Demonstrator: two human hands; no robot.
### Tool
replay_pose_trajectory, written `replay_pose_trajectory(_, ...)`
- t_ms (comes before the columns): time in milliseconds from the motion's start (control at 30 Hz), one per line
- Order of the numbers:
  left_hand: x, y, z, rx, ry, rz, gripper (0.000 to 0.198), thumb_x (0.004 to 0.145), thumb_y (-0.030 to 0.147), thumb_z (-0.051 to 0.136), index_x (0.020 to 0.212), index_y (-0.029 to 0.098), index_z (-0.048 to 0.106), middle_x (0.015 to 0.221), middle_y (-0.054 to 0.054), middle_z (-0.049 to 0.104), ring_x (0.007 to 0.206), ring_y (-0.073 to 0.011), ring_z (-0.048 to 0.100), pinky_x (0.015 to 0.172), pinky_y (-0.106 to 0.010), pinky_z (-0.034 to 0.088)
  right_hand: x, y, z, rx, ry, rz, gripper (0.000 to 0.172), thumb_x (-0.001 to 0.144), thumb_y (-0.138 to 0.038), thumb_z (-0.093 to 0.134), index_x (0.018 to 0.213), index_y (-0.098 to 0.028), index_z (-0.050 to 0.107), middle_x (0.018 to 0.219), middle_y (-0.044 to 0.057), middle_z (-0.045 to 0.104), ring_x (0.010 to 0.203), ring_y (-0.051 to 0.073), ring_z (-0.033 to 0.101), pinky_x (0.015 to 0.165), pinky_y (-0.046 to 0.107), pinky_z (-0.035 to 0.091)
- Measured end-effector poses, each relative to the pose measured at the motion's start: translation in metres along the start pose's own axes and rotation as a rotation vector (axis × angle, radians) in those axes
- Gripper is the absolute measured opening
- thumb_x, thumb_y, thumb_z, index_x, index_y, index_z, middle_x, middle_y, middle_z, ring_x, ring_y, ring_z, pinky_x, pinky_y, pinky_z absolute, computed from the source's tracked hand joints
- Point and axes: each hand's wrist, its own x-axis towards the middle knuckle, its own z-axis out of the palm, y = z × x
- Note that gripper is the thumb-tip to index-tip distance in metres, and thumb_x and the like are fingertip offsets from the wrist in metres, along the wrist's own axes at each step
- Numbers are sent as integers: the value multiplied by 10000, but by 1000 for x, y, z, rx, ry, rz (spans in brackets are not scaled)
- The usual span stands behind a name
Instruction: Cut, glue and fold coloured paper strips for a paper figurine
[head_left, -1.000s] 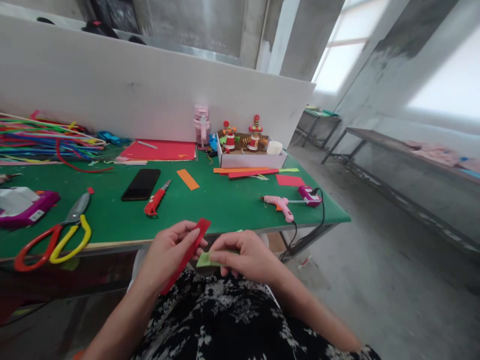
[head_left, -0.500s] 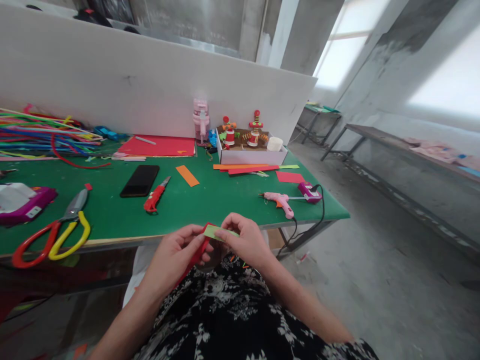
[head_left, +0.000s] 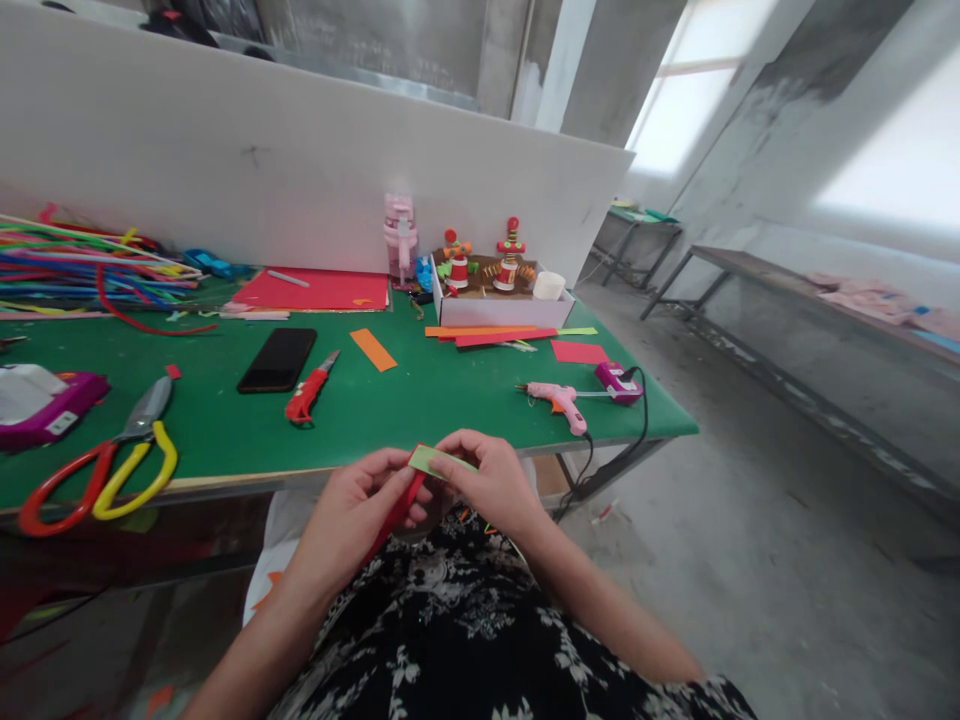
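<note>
Above my lap, by the table's front edge, my left hand [head_left: 364, 500] is closed on a red paper strip [head_left: 397, 510] that slants down toward my lap. My right hand [head_left: 484, 475] pinches a light green paper strip [head_left: 429, 459] between thumb and fingers. One end of the green strip lies across the top end of the red one, roughly at a right angle. The two strips touch there; whether they are stuck together I cannot tell. Part of the green strip is hidden under my right fingers.
On the green table [head_left: 420, 400] lie scissors [head_left: 135, 430], a red utility knife [head_left: 311, 390], a phone [head_left: 277, 360], an orange paper piece [head_left: 373, 350] and a pink glue gun [head_left: 559, 400] with its cord. Behind stand a white box [head_left: 499, 312] with small figures and several pipe cleaners [head_left: 90, 265].
My hands hold nearly the same place and grip. The green strip's end sits slightly differently over the red strip's top. The camera view has shifted a little.
</note>
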Motion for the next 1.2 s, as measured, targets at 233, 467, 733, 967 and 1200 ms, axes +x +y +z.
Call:
replay_pose_trajectory(233,-1,2,2,8,2,-13,494,648,558,804,937,181,667,700,-3,701,576,-140,642,547,-246,517,1,-1,2,5,8,-4,184,825,-351,653,757,-181,674,730,-2,681,678,129,585,627,229,443)
replay_pose_trajectory(467,-3,8,1,55,12,-26,521,603,622,794,858,186,665,650,-7,696,530,-141,628,521,-250,510,0,-3,1,-30,-13,-1,182,826,-333,659,735,-178,682,701,-6,671,640,115,549,604,223,419)
replay_pose_trajectory(733,-3,11,3,156,37,15,504,609,657,772,748,187,652,596,9,669,537,-136,600,547,-266,556,-2,2,3,19,-45,34,210,825,-363,654,719,-182,658,677,-14,639,617,114,534,585,225,415)
replay_pose_trajectory(967,-1,9,4,279,82,136,435,710,618,701,742,186,668,589,4,666,522,-143,600,507,-232,496,1,4,6,134,-58,52,236,797,-403,673,710,-188,633,665,-21,613,604,106,520,572,222,422)
replay_pose_trajectory(1200,2,7,3,417,133,234,390,788,588,618,771,202,672,656,-1,681,592,-167,618,565,-248,486,4,5,3,112,-56,20,178,798,-353,667,737,-186,662,703,-6,659,664,126,587,621,231,468)
